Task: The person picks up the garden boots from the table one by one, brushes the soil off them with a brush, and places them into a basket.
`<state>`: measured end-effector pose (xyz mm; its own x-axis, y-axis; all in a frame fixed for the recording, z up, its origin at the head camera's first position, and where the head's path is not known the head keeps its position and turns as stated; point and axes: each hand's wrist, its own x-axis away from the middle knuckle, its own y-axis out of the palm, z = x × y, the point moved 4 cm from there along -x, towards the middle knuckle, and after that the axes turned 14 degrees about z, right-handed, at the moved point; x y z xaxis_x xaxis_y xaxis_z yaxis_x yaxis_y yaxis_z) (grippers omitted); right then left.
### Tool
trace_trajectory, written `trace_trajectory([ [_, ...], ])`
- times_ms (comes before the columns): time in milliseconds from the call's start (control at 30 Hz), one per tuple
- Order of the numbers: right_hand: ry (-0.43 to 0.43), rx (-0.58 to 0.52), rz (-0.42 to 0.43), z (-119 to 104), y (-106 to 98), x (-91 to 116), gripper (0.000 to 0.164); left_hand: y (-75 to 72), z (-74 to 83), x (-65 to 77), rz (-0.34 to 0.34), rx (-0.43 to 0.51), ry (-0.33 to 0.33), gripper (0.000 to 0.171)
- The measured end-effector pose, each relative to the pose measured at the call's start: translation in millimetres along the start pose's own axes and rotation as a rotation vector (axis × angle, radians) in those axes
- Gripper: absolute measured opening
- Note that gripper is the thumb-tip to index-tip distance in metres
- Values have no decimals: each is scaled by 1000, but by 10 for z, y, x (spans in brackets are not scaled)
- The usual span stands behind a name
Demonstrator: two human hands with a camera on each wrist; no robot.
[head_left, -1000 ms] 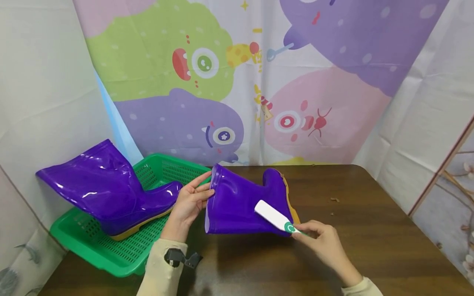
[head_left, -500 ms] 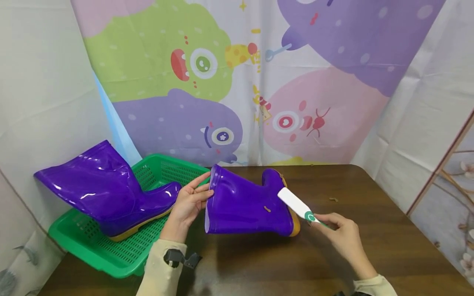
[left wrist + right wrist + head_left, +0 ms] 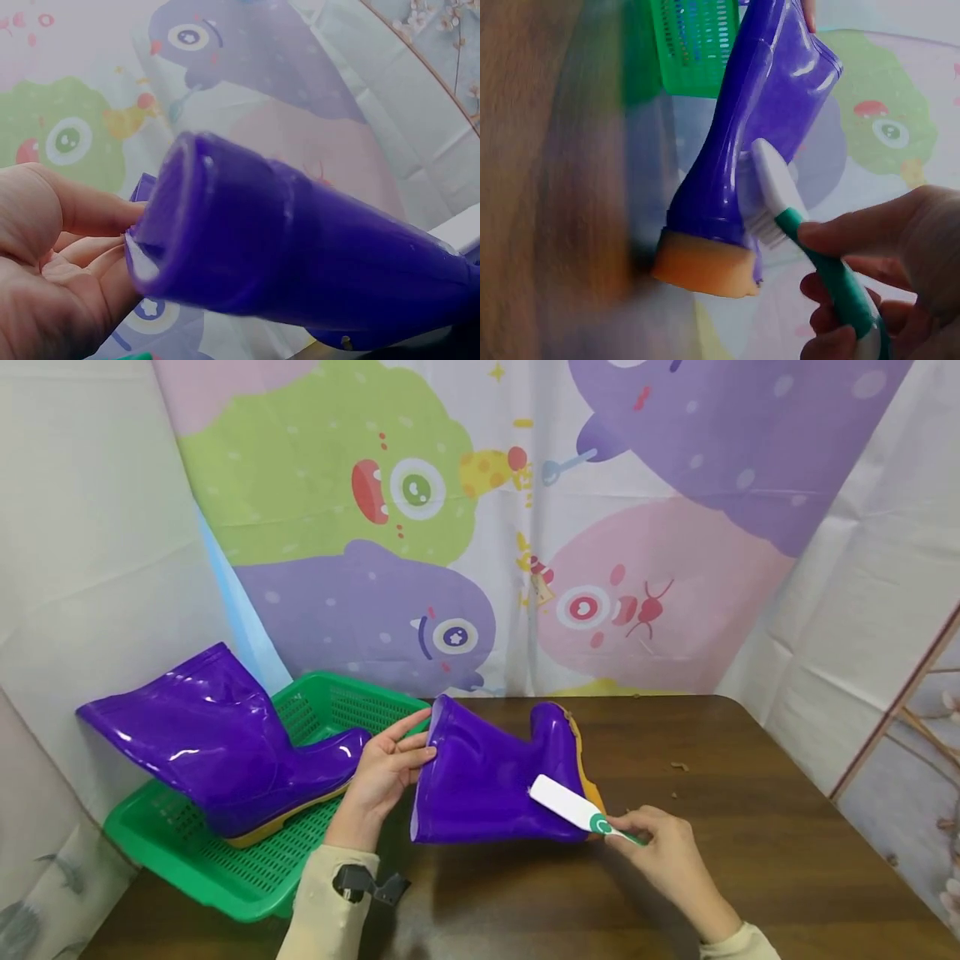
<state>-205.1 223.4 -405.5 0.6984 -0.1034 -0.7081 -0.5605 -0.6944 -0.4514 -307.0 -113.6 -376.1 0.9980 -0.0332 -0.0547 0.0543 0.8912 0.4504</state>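
A green basket [image 3: 167, 863] sits on the table [image 3: 750, 860] (wood-grained); crumbs [image 3: 680, 767] lie apart.

The left hand [image 3: 381, 777] pinches; the right hand [image 3: 662, 847] grips.

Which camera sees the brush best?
The right wrist view: the white and green plastic brush shows its bristles and green handle. The head view mainly shows its white back. In the left wrist view, a pale edge at right might be it.
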Motion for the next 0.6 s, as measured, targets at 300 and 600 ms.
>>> trace_trajectory([
  [300,-103,217,162,85,-283,-97,27,-4,-48,-29,58,7,-26,64],
  [600,35,-61,185,128,-200,-74,25,17,-68,-41,62,16,-33,64],
])
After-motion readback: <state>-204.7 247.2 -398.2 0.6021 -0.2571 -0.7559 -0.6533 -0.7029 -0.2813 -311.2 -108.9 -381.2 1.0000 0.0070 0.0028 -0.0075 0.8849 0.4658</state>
